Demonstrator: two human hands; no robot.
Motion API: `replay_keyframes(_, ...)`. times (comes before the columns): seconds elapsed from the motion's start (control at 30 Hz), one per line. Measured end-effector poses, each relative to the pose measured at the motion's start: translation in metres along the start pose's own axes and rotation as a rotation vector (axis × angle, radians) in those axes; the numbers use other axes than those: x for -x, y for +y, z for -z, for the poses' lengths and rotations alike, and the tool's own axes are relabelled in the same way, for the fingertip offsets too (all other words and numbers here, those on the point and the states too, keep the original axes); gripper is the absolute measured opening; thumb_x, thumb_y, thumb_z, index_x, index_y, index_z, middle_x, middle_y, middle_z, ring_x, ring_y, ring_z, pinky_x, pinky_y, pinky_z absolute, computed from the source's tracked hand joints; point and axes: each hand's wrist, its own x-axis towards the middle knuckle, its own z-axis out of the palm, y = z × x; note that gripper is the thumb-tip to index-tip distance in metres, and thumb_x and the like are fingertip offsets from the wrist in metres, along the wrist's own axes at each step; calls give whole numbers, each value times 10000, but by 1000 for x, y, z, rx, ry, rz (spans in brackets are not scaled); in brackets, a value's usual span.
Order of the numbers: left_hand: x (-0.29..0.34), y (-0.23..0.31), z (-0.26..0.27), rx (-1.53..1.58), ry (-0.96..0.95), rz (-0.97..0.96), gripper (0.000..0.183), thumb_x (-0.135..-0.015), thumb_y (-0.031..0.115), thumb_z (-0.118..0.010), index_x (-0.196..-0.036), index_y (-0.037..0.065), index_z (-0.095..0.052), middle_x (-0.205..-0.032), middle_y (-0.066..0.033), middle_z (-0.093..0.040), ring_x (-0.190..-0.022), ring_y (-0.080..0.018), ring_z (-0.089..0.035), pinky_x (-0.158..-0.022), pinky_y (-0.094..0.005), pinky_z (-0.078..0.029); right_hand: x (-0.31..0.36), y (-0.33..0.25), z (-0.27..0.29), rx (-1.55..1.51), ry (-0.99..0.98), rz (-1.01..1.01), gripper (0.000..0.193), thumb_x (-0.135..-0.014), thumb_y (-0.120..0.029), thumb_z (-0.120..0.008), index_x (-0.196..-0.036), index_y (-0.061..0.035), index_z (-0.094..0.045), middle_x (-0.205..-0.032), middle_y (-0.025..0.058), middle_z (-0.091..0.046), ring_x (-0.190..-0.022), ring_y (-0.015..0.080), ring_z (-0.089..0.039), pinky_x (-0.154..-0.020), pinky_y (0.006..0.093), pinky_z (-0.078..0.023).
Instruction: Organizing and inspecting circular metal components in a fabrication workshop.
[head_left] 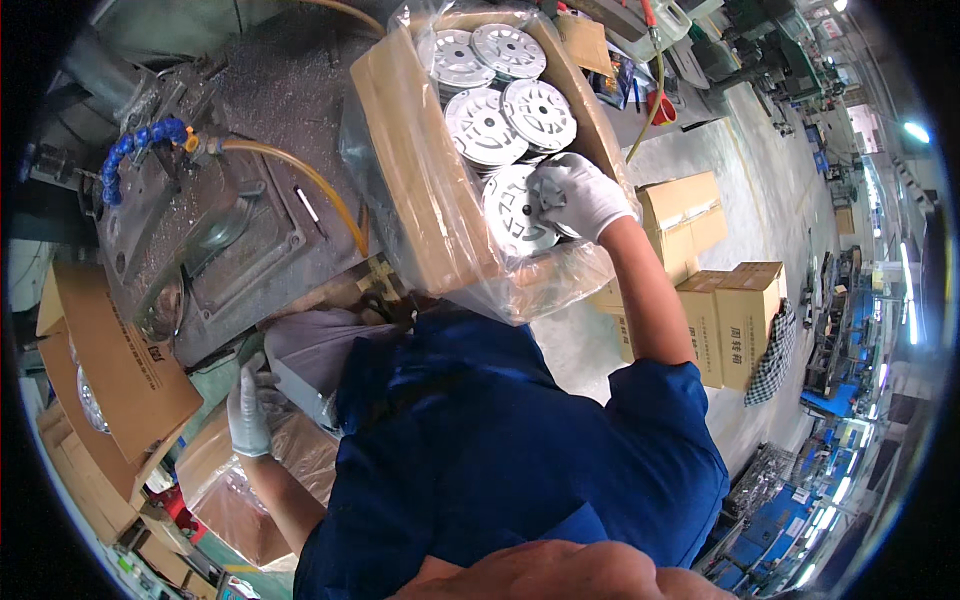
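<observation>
My right hand, in a white glove, reaches into a cardboard box lined with clear plastic. Its fingers are curled at the right side of a round silver metal disc with cut-out shapes, in the box's near end. Beyond it lie stacks of similar metal discs. My left hand, also gloved in white, is down at the left beside my leg, fingers apart and holding nothing. It hovers over a plastic-lined carton.
A grimy metal machine table at the left bears a blue segmented hose, an orange tube and a white pen. An open carton stands at the far left. Closed cartons are stacked on the right.
</observation>
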Motion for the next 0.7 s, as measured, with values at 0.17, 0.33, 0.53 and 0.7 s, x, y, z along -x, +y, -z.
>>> replay_keyframes(0.17, 21, -38, 38, -56, 110, -6, 562, -967, 465, -466, -1278, 0, -520, -941, -74, -635, -739, -130, -609, -627, -250, -483, -7, 9, -5, 10, -115, -85, 638, -596, -351, -796, -1170, -140, -614, -1189, 212, -509, -1083, 369, -545, -932, 403, -463)
replay_keyframes(0.33, 31, -65, 55, 1, 166, -20, 541, -980, 447, -444, -1262, -4, -541, -968, -68, -639, -849, -125, -586, -712, -248, -453, -27, 9, -10, 216, -232, -62, 632, -602, -410, -767, -1112, -68, -616, -1114, 235, -514, -996, 397, -571, -872, 430, -480)
replay_keyframes(0.53, 51, -62, 68, 127, 279, 105, 517, -986, 428, -444, -1239, -7, -562, -917, -49, -630, -777, -103, -571, -652, -251, -435, -33, 21, -6, 59, -321, -26, 571, -609, -345, -785, -1064, -48, -611, -1102, 258, -513, -1029, 404, -547, -884, 417, -466)
replay_keyframes(0.7, 95, -81, 92, -127, 474, 194, 486, -865, -5, -514, -1348, 12, -458, -1203, -172, -584, -1037, -249, -603, -797, -307, -533, -65, 5, -21, 189, -449, 335, 143, -790, -191, -605, -875, -80, -631, -845, 128, -651, -813, 289, -618, -724, 464, -492)
